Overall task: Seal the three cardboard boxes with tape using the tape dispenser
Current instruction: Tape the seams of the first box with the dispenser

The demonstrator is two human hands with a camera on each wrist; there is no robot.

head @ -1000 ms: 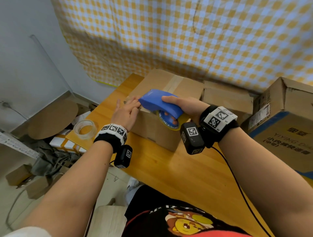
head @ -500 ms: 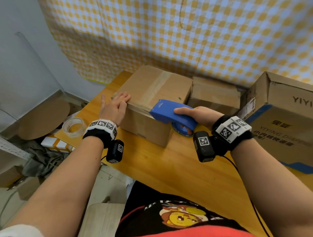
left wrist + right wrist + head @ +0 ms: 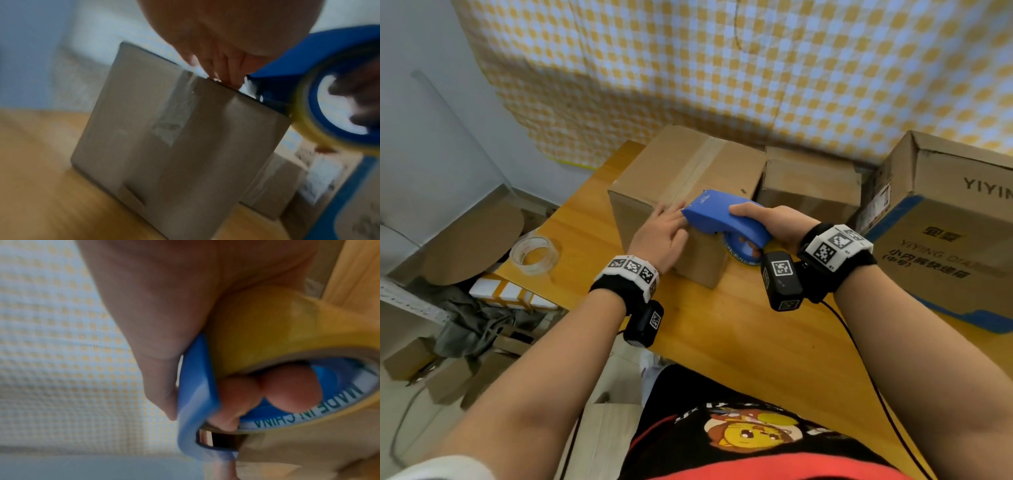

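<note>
A brown cardboard box stands on the wooden table, with a strip of clear tape along its top seam and down its near face. My right hand grips the blue tape dispenser, fingers curled through the yellowish tape roll. The dispenser's nose sits at the box's near top edge. My left hand lies flat with straight fingers on that edge, right beside the nose. A second, smaller box stands behind to the right. A big printed box stands at the far right.
A spare roll of clear tape lies at the table's left edge. Cardboard pieces and clutter lie on the floor to the left. A yellow checked curtain hangs behind the boxes. A black cable trails from my right wrist.
My left hand has slid right along the box's near top edge to meet the dispenser's nose. The dispenser has stayed at that edge in my right hand.
</note>
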